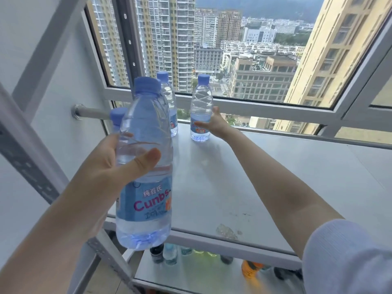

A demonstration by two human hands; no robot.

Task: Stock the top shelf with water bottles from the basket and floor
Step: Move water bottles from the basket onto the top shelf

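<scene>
Clear near bottle gripped by left fingers; right fingers clasp the far bottle.

Near bottle (blue cap, label) upright, off top shelf front | rear bottle, second rear bottle standing | fourth bottle mostly hidden, probably upright

label read | nearest water bottle, blue label: white characters 纯百氏 on top | beneath them, large pink "Cunbs" | orange character at label's right edge, cut off, unread | small teal print under the brand, illegible | labels on far bottle and back-left bottle: too small to read
</scene>
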